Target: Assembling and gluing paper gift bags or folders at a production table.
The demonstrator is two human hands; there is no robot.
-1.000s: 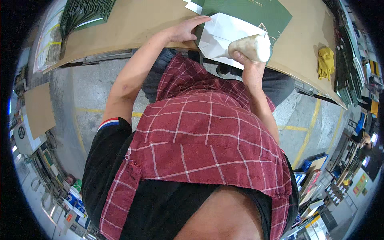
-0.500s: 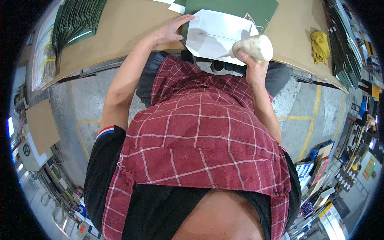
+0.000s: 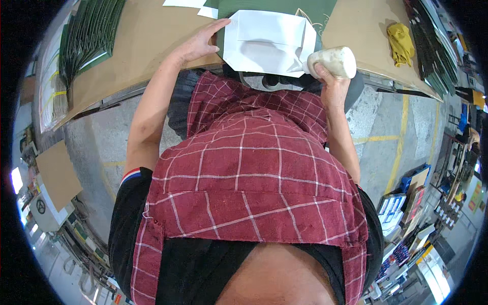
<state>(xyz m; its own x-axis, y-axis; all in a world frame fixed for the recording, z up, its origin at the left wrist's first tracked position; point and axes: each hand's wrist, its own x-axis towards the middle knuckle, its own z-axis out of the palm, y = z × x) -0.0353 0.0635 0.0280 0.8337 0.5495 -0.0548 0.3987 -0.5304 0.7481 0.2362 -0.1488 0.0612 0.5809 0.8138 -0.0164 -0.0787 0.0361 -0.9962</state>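
Observation:
A green paper bag (image 3: 277, 5) lies on the table with its white, folded bottom (image 3: 269, 43) facing up and toward me. My left hand (image 3: 199, 44) is at the bag's left side, thumb and fingers spread apart, fingertips at the edge of the white bottom. In my right hand (image 3: 333, 86) is a whitish, stained squeeze bottle (image 3: 335, 61), tilted on its side. Its narrow tip points left, at the lower right edge of the white bottom. Whether anything flows from the tip, I cannot tell.
The brown tabletop (image 3: 147, 40) has a stack of folded green bags (image 3: 91, 38) on the left and another dark green stack (image 3: 432, 43) on the right. A crumpled yellow cloth (image 3: 400, 44) lies near the right stack. White paper pieces (image 3: 185, 2) lie at the far edge.
The bottle has moved right relative to the bag, from over the white bottom to its lower right edge. My left hand stays at the left side. The whole view has shifted slightly.

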